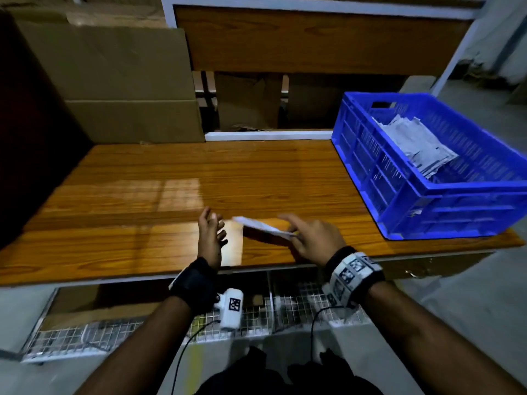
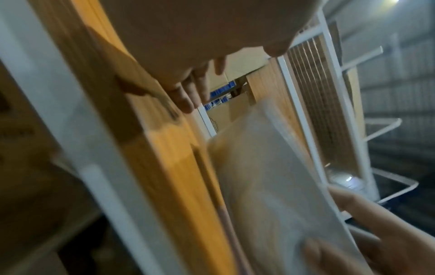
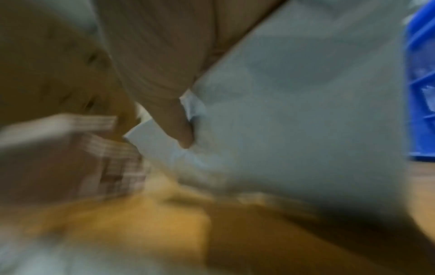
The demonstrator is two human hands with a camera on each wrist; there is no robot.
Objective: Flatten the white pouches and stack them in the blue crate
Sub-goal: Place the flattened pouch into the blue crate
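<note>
A flat white pouch [image 1: 263, 227] hangs just above the wooden table [image 1: 142, 178], near its front edge. My right hand [image 1: 310, 238] pinches the pouch's right end; the blurred right wrist view shows my thumb [image 3: 181, 128] pressed on the pouch [image 3: 294, 111]. My left hand [image 1: 211, 232] is open, its fingers relaxed, a little left of the pouch and apart from it. In the left wrist view the pouch [image 2: 277, 182] stands edge-on beyond my left fingers [image 2: 188, 93]. The blue crate [image 1: 445, 195] sits at the table's right end with a stack of white pouches [image 1: 413, 143] inside.
Brown cardboard boxes [image 1: 119, 81] stand behind the table on the left. A white-framed wooden shelf [image 1: 313, 38] rises at the back. Wire mesh racks [image 1: 256, 309] lie under the table's front edge. The crate overhangs the table's right side.
</note>
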